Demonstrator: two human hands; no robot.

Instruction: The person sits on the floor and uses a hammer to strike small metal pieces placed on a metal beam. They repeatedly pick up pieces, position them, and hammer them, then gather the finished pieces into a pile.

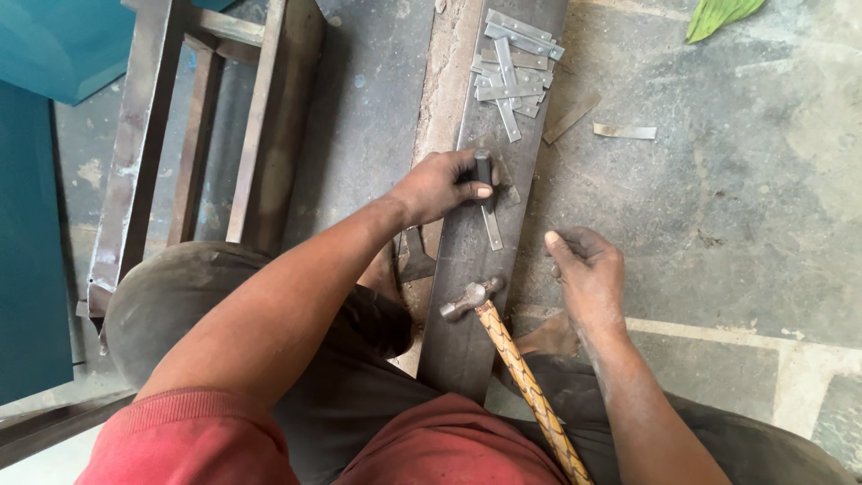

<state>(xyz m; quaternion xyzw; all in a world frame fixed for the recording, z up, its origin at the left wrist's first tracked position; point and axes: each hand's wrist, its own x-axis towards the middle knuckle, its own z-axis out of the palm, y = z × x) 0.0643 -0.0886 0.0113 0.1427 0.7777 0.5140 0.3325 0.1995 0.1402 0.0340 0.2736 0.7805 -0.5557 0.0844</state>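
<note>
My left hand (442, 185) grips a short dark metal punch (484, 170), held upright on a thin flat metal strip (491, 224) that lies along a long steel beam (462, 332). To the right of the beam, my right hand (588, 274) hovers with its fingers loosely curled and nothing in it. A ball-peen hammer (471, 298) rests with its head on the beam just left of that hand. Its yellow patterned handle (530, 386) runs down toward me.
Several loose metal strips (514, 67) are piled at the beam's far end, and two more strips (624, 131) lie on the concrete floor. A rusty metal frame (202, 135) stands at left beside a teal panel (31, 233). A green leaf (723, 13) is at top right.
</note>
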